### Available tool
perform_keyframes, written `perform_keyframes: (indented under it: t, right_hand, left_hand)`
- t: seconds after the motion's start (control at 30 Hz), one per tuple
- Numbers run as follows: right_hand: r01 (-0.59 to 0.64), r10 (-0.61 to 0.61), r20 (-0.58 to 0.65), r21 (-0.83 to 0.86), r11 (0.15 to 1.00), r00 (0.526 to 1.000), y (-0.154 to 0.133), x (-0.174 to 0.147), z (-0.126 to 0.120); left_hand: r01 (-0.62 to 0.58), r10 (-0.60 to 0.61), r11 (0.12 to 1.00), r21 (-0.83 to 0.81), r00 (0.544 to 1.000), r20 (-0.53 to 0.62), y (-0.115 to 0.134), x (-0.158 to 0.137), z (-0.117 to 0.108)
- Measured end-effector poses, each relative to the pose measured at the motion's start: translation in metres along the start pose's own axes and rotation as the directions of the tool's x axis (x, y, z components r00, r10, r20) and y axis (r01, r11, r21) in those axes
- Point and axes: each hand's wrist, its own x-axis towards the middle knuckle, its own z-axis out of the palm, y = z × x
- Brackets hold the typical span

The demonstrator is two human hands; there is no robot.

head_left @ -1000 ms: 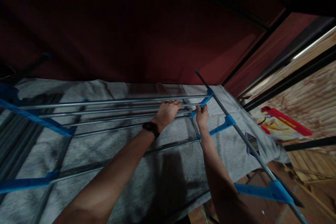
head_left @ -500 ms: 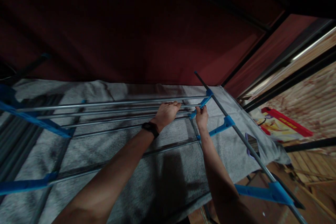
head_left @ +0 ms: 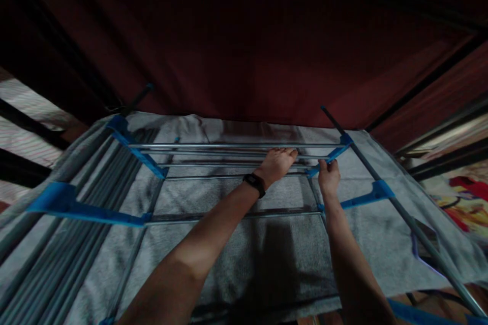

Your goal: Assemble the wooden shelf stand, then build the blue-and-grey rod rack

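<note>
A rack frame of thin metal tubes (head_left: 229,145) joined by blue plastic brackets lies on a grey cloth. My left hand (head_left: 280,162), with a black band on its wrist, is closed over the upper tubes near their right end; the undersides of its fingers are hidden. Just right of it, my right hand (head_left: 330,177) pinches the blue bracket (head_left: 339,151) where those tubes end. Another blue bracket (head_left: 143,155) takes the tubes' left ends. Below, a single tube (head_left: 236,217) runs between two lower brackets.
Several loose grey tubes (head_left: 102,233) lie side by side at the left on the grey cloth (head_left: 236,259). A dark red panel (head_left: 244,61) stands behind. At the right, a flat purple-edged item (head_left: 427,251) lies beyond the rack's side pole (head_left: 407,218), near red and yellow packaging (head_left: 461,203).
The view has swung left, so the rack and both hands appear farther right and more of the left side shows. Both hands keep nearly the same places on the rack.
</note>
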Motion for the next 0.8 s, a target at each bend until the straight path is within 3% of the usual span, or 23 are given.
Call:
perform_keyframes:
  t: [0.27,0.4,0.47,0.5,0.53,0.57,0.63,0.7,0.73,0.77,0.8]
  right_hand:
    - [-0.025,0.025,0.006,-0.012,1.000,1.000,0.001,0.000,-0.003]
    - [-0.016,0.016,0.020,0.008,1.000,1.000,0.004,0.002,-0.003]
    - [-0.017,0.016,0.031,0.023,1.000,0.999,0.006,0.004,-0.003]
    - [-0.021,0.020,0.037,0.026,0.999,0.999,0.007,0.005,-0.003]
    - [-0.028,0.027,0.044,0.028,0.999,0.999,0.008,0.005,-0.003]
    - [-0.035,0.034,0.051,0.029,0.999,0.998,0.008,0.006,-0.003]
    - [-0.049,0.047,0.058,0.027,0.998,0.997,0.009,0.007,-0.004]
    - [-0.061,0.060,0.055,0.011,0.998,0.997,0.008,0.007,-0.005]
    - [-0.068,0.068,0.051,-0.001,0.998,0.996,0.007,0.006,-0.005]
    - [-0.073,0.073,0.047,-0.016,0.997,0.996,0.006,0.006,-0.006]
    - [-0.076,0.078,0.043,-0.029,0.997,0.996,0.006,0.006,-0.006]
  left_hand:
    - [0.076,-0.078,0.997,-0.018,0.990,-0.121,-0.001,-0.021,-0.003]
    - [0.157,-0.165,0.986,-0.051,0.949,-0.270,-0.007,-0.071,-0.004]
    - [0.258,-0.285,0.958,-0.121,0.896,-0.340,-0.013,-0.107,-0.005]
    - [0.333,-0.373,0.928,-0.168,0.841,-0.393,-0.018,-0.127,-0.006]
    - [0.413,-0.472,0.882,-0.228,0.750,-0.463,-0.025,-0.147,-0.007]
    - [0.493,-0.577,0.813,-0.310,0.612,-0.541,-0.034,-0.167,-0.009]
    - [0.610,-0.746,0.633,-0.476,0.318,-0.585,-0.060,-0.202,-0.012]
    - [0.636,-0.816,0.462,-0.618,0.032,-0.577,-0.093,-0.229,-0.014]
    - [0.634,-0.834,0.392,-0.667,-0.061,-0.548,-0.111,-0.239,-0.014]
    - [0.612,-0.851,0.340,-0.714,-0.123,-0.511,-0.129,-0.246,-0.014]
    - [0.567,-0.863,0.321,-0.759,-0.156,-0.481,-0.145,-0.250,-0.014]
